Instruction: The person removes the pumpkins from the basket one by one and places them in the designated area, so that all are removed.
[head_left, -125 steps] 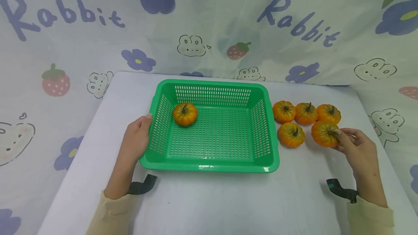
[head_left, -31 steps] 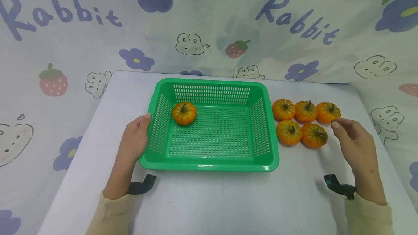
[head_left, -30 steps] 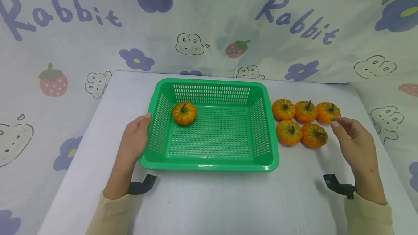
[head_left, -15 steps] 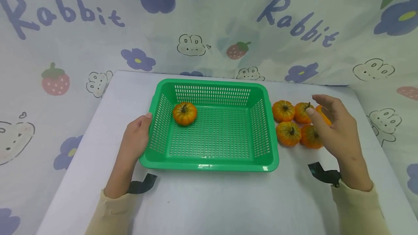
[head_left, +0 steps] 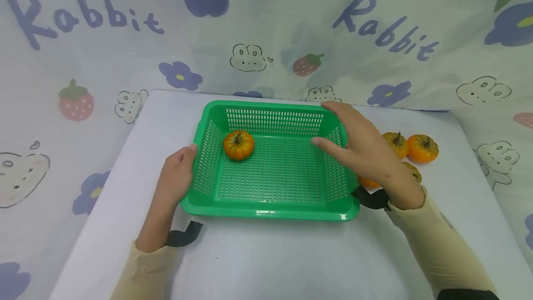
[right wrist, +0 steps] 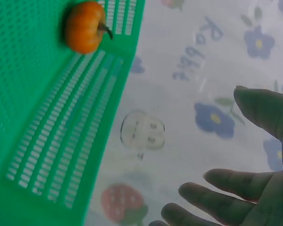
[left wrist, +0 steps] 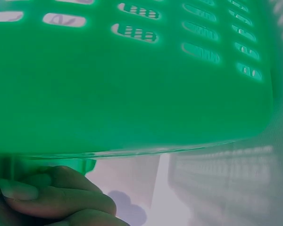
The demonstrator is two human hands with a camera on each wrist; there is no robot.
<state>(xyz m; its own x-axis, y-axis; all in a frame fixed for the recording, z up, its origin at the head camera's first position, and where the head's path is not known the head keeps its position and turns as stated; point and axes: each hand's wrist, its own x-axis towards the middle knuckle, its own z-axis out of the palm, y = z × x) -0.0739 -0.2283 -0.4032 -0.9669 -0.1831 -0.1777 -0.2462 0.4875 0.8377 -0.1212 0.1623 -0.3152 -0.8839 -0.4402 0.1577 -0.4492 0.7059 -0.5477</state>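
Observation:
A green plastic basket [head_left: 268,212] stands on the white table. One small orange pumpkin [head_left: 238,145] sits inside it, toward the back left; the right wrist view shows this pumpkin [right wrist: 85,27] too. My left hand [head_left: 176,175] grips the basket's left rim. In the left wrist view its curled fingers [left wrist: 61,197] lie by the rim. My right hand [head_left: 362,145] is above the basket's right side, thumb and fingers spread with nothing between them. The pumpkins to the right of the basket, such as this orange pumpkin [head_left: 422,148], are partly covered by the right hand and forearm.
Behind the table hangs a pale cloth [head_left: 275,22] printed with rabbits, flowers and strawberries. The white table [head_left: 291,258] extends in front of the basket. Black wrist mounts [head_left: 185,235] are strapped to both arms.
Earlier the right hand pinched a pumpkin, which then lay in the front row beside another. The right hand has since moved left over the basket's right side. The left hand has stayed.

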